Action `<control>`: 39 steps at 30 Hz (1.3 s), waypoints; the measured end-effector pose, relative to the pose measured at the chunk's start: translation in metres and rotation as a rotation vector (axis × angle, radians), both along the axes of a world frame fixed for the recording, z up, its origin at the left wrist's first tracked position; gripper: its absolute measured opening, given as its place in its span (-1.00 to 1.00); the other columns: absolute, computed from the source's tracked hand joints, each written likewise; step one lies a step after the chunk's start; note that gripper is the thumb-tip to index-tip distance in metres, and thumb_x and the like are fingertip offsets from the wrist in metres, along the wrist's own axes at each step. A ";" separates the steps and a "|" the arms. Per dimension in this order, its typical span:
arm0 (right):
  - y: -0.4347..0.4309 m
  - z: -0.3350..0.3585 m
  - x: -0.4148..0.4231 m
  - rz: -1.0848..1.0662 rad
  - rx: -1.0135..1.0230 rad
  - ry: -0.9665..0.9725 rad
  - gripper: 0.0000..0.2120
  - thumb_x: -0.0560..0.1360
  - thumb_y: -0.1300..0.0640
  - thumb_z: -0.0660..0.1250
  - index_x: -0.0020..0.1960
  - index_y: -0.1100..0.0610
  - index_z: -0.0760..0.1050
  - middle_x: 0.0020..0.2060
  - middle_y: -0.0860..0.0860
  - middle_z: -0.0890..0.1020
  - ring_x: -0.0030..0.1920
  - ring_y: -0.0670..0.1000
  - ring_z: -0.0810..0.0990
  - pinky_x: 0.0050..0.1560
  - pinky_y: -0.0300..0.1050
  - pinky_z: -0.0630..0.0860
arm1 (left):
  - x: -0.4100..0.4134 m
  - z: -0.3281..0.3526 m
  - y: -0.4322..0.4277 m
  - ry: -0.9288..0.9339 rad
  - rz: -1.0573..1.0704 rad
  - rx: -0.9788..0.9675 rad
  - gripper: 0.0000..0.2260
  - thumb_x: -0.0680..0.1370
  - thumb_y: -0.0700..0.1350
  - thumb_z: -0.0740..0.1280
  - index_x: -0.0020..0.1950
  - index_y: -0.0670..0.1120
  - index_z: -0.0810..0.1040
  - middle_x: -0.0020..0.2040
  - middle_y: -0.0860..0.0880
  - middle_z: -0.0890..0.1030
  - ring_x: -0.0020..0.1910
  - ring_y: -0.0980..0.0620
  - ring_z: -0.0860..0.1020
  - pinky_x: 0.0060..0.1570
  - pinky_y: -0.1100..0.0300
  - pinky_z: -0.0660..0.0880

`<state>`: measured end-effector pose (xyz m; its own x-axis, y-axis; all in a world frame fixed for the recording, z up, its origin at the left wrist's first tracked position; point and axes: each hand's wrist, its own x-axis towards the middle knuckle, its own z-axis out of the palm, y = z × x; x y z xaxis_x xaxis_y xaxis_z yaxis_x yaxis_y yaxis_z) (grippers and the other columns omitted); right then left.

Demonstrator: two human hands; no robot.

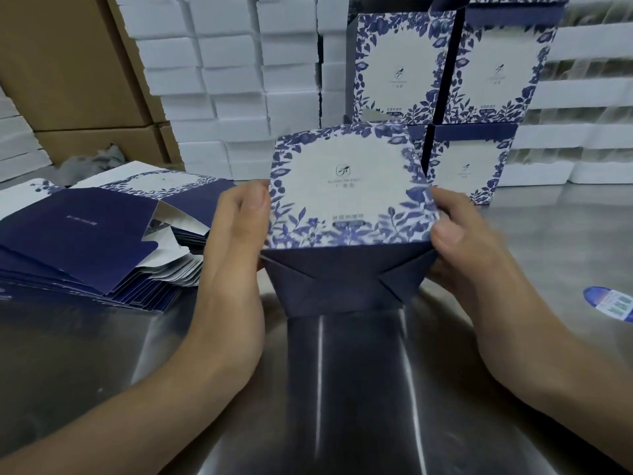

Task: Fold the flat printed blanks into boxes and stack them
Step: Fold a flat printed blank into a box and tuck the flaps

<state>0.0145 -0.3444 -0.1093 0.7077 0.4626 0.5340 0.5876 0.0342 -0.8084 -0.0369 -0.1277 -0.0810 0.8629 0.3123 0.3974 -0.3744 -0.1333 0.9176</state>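
I hold a folded box (349, 200) with a white face and blue leaf print above the steel table (102, 354); its dark navy bottom flaps, folded closed, face me. My left hand (236, 231) grips the box's left side, thumb on the printed face. My right hand (459, 234) grips the right side, thumb at the lower right corner. A fanned pile of flat navy and printed blanks (89, 241) lies on the table to the left. Finished boxes (448, 90) stand stacked two high behind the held one.
Stacks of white foam trays (239, 84) fill the back wall and continue at the right. Brown cartons (75, 70) stand at the far left. A blue and white label roll (613, 303) lies on the table at the right edge.
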 end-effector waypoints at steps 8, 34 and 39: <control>-0.005 0.003 0.011 -0.048 0.026 -0.018 -0.18 0.48 0.20 0.37 0.67 -0.05 0.16 0.57 -0.15 0.42 0.59 -0.09 0.35 0.54 -0.04 0.34 | 0.011 -0.022 -0.008 -0.256 -0.047 0.034 -0.41 0.43 -0.28 0.26 0.39 0.18 0.52 0.31 0.14 0.63 0.35 0.09 0.57 0.16 0.27 0.53; 0.001 0.008 0.006 -0.246 0.025 -0.175 -0.20 0.53 -0.04 0.46 0.63 -0.33 0.12 0.46 -0.32 0.46 0.48 -0.10 0.49 0.38 -0.38 0.37 | 0.006 -0.017 -0.014 -0.289 -0.023 0.103 -0.55 0.57 0.05 0.33 0.46 0.05 0.44 0.36 0.05 0.60 0.41 -0.05 0.53 0.21 0.23 0.54; 0.000 0.006 0.007 -0.251 -0.007 -0.207 -0.28 0.54 0.01 0.45 0.60 -0.32 0.23 0.50 -0.24 0.46 0.47 -0.07 0.52 0.42 -0.20 0.42 | 0.007 -0.016 -0.015 -0.351 -0.036 0.139 -0.48 0.58 -0.01 0.31 0.51 0.35 0.36 0.41 0.14 0.55 0.46 -0.01 0.49 0.21 0.30 0.53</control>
<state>0.0213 -0.3441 -0.1038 0.6766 0.2918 0.6760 0.7291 -0.1372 -0.6705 -0.0296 -0.1429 -0.0972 0.6765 0.2068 0.7068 -0.6692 -0.2282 0.7072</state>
